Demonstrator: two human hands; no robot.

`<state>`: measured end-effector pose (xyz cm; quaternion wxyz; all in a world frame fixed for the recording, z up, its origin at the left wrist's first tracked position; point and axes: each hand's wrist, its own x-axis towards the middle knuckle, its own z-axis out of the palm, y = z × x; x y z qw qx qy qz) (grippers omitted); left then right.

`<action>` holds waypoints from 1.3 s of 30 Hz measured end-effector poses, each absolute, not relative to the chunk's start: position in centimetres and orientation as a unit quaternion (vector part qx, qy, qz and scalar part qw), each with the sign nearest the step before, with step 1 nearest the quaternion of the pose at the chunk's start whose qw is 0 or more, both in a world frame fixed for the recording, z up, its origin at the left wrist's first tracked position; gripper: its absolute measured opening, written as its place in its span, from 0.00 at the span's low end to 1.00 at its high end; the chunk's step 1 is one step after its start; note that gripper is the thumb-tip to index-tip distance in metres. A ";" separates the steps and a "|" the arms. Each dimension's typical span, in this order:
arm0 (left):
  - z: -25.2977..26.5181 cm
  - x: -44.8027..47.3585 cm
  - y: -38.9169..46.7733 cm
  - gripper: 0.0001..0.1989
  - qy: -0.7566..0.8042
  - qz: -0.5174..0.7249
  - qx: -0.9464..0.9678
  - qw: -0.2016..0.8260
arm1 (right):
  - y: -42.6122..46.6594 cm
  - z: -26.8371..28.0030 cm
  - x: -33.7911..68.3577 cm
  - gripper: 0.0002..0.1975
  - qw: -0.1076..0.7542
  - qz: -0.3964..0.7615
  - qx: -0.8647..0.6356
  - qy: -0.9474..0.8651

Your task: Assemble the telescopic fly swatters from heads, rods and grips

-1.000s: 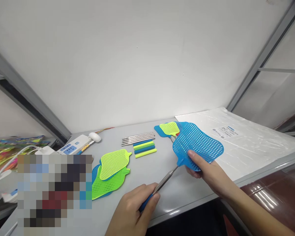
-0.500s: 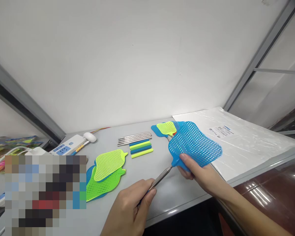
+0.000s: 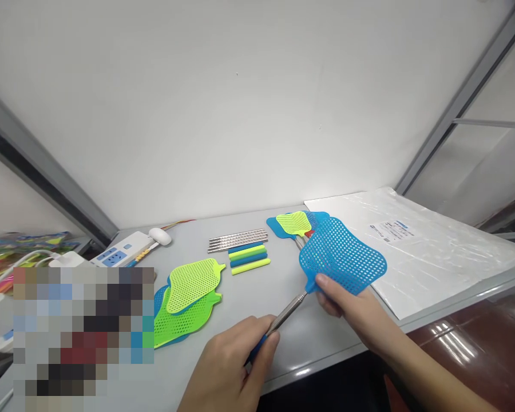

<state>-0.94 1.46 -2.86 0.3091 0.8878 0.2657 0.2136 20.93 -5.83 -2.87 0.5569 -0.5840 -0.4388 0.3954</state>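
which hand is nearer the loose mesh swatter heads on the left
The left. The left hand, around the blue grip, is in front and to the right of the loose mesh heads; the right hand, holding the blue mesh head, is farther right.

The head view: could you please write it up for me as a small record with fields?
Left hand: closed around the blue grip of a metal rod
Right hand: pinching the blue swatter head near its neck
Joint: rod tip meets the neck; depth of seating cannot be told
Mid-table: row of loose metal rods, with blue and yellow-green tubes nearer
Left: overlapping loose swatter heads, power strip
Right: labelled white panel
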 end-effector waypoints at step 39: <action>-2.5 4.2 -3.7 0.15 0.310 0.137 0.805 0.487 | -7.2 -1.0 23.0 0.20 0.609 0.307 -0.617 -0.392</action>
